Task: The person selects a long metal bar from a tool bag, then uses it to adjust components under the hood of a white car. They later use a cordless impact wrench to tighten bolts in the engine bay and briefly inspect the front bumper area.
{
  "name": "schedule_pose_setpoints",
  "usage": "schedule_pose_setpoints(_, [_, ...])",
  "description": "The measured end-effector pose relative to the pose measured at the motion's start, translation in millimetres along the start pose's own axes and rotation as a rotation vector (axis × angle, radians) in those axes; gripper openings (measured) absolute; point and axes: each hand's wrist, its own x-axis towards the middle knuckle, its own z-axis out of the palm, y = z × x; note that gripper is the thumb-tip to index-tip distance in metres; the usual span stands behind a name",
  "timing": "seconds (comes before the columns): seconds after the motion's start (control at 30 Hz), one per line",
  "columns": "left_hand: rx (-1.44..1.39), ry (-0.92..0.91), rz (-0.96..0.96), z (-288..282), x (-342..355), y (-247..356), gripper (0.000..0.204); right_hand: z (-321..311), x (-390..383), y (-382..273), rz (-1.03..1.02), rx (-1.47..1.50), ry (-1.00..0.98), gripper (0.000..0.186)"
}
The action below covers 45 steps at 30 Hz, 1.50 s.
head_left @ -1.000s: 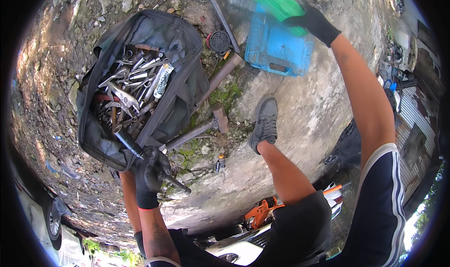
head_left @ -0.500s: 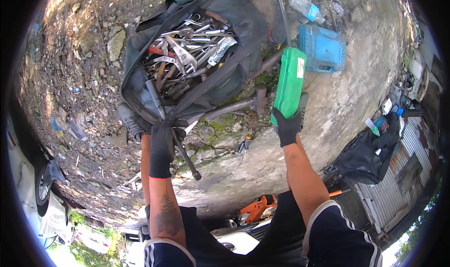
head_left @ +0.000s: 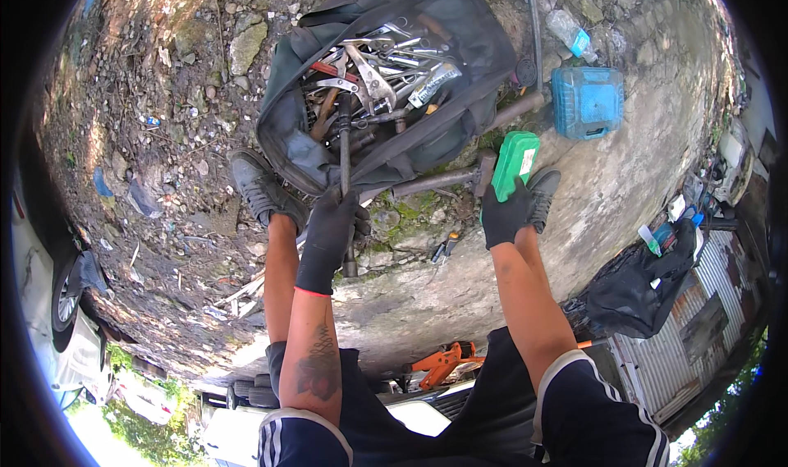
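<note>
My left hand, in a black glove, is closed round a long dark metal bar like a socket wrench handle. The bar's upper end leans over the opening of a dark fabric tool bag. Inside the bag lie several wrenches, locking pliers, a red-handled tool and a white tube. My gloved right hand grips the lower end of a green plastic tool case, held tilted near my right shoe.
A sledgehammer lies beside the bag, with small screwdrivers nearer me. Beyond the green case are a blue plastic case and a plastic bottle. A black bag lies at the right; an orange jack is near my legs.
The bar in my left hand has swung more upright, its top over the bag's contents. The green case has come lower, its far end tipped. The whole view has shifted somewhat.
</note>
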Motion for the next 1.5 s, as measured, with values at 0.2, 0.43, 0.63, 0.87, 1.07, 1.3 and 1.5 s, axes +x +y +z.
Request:
schedule_pose_setpoints(0.2, [0.25, -0.276, 0.125, 6.5, -1.0, -9.7, 0.02, 13.1, -21.0, -186.9, 0.088, 0.829, -0.82, 0.039])
schedule_pose_setpoints(0.43, [0.186, -0.419, 0.097, -6.7, 6.1, -0.8, 0.019, 25.5, -17.6, -198.7, 0.245, 0.866, -0.705, 0.018])
schedule_pose_setpoints(0.63, [-0.482, 0.408, 0.501, -77.6, 89.1, -41.2, 0.034, -11.5, -27.0, -161.9, 0.431, 1.02, -0.538, 0.023])
schedule_pose_setpoints(0.87, [-0.555, 0.453, 0.227, -64.1, 71.9, 1.7, 0.024, 42.7, -62.9, -51.7, 0.983, 1.01, -0.56, 0.033])
schedule_pose_setpoints(1.07, [-0.005, 0.464, 0.264, -36.6, -36.1, 2.8, 0.02, 63.9, -72.6, -26.3, 1.252, 0.66, -0.725, 0.036])
schedule_pose_setpoints(1.3, [-0.102, 0.425, 0.48, -28.0, -12.3, 26.0, 0.018, 30.9, 16.2, -105.1, 0.508, 0.183, -1.584, 0.042])
schedule_pose_setpoints(1.5, [0.04, 0.437, 0.234, -37.8, -20.2, 34.0, 0.031, -29.9, 101.7, -245.6, 0.055, 0.596, -1.979, 0.038])
